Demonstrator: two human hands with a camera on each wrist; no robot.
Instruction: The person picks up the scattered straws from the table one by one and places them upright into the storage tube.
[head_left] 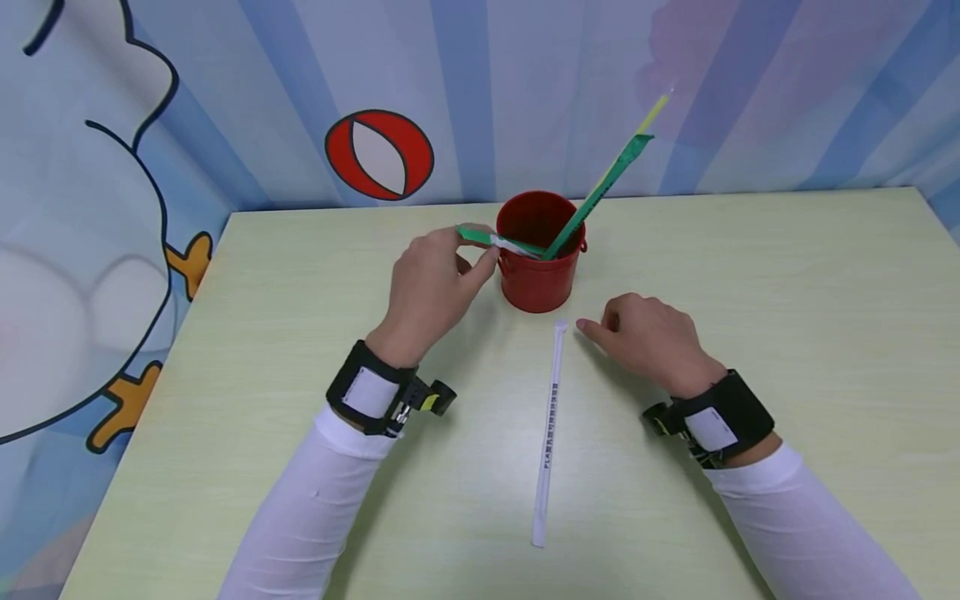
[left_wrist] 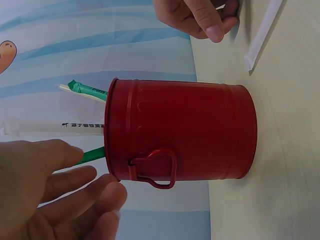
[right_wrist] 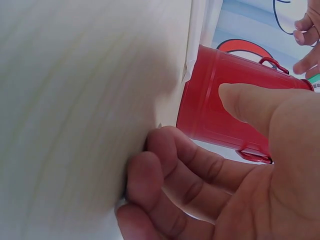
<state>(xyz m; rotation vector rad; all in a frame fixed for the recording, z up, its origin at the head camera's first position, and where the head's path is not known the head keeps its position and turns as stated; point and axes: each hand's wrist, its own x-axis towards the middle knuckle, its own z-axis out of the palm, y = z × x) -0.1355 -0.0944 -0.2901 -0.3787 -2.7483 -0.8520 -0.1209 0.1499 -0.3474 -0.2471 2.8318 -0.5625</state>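
A red bucket (head_left: 536, 287) stands upright near the table's back edge, with wrapped straws leaning in it. One green-wrapped straw (head_left: 603, 190) with a yellow length leans right. Another green wrapper (head_left: 474, 236) and a white-wrapped straw (left_wrist: 82, 128) lean toward my left hand (head_left: 435, 279). That hand is at the bucket's left rim, thumb and fingers apart, the green wrapper passing behind its thumb in the left wrist view. My right hand (head_left: 648, 337) rests low over the table, fingers loosely curled around nothing. Left of its thumb lies a white-wrapped straw (head_left: 550, 433) with dark print.
The pale wooden table (head_left: 825, 333) meets a blue striped cloth backdrop (head_left: 570, 100) right behind the bucket. A cartoon-printed cloth (head_left: 75, 275) hangs along the left edge. The bucket has small side handles (left_wrist: 157, 170).
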